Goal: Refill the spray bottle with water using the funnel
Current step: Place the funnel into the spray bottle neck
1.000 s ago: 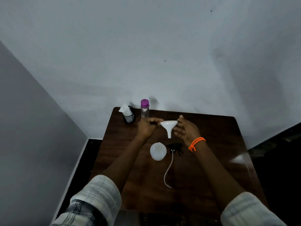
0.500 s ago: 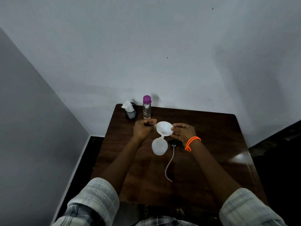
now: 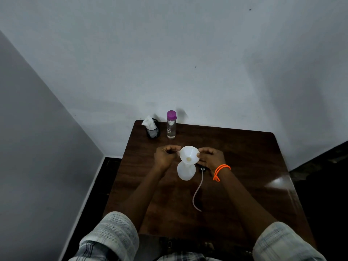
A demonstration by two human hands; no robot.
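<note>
A white funnel [image 3: 189, 155] sits in the neck of a white spray bottle [image 3: 186, 172] near the middle of the brown counter [image 3: 244, 166]. The left hand [image 3: 165, 157] pinches the funnel's rim on one side with curled fingers. The right hand [image 3: 211, 157] holds the other side of the rim, fingers curled too. The black spray head [image 3: 203, 168] with its long thin tube [image 3: 197, 193] lies just beside the bottle. At the far left corner stand a clear water bottle [image 3: 171, 127] with a purple cap and a black mesh cup [image 3: 153, 130] of tissues. The water bottle's label is too small to read.
</note>
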